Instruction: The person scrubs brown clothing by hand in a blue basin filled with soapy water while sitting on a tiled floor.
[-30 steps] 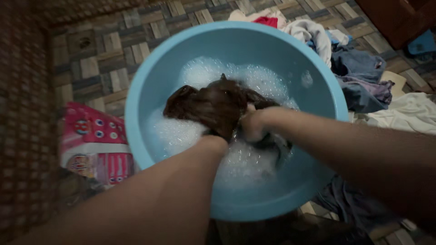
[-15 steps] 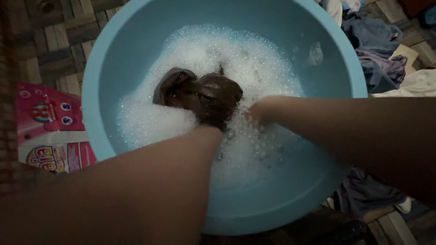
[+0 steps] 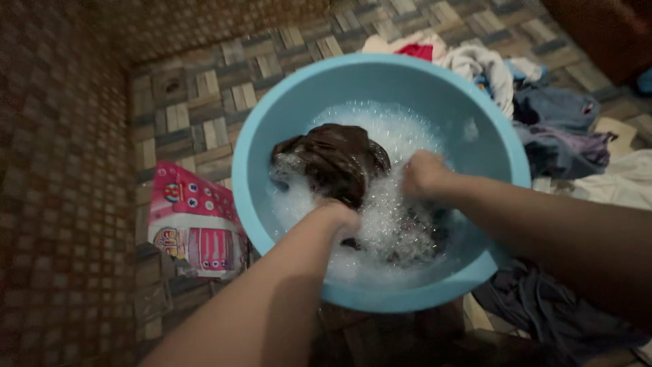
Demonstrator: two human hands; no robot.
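Both hands closed on a wet dark brown cloth (image 3: 336, 163): left hand (image 3: 337, 216) at its near edge, right hand (image 3: 422, 173) just beside. Cloth sits bunched in white foam (image 3: 387, 217) inside a round light-blue plastic basin (image 3: 272, 129). Pink detergent packet (image 3: 193, 221) left of the basin on the tiled floor (image 3: 197, 115); heap of loose clothes (image 3: 557, 122) to the right.

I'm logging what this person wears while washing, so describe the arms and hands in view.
Both forearms are bare as far as the frame shows: no sleeves, gloves, watch or bracelet visible. The left hand and right hand are bare too, with soap foam clinging to them. Rings cannot be made out in the dim light.
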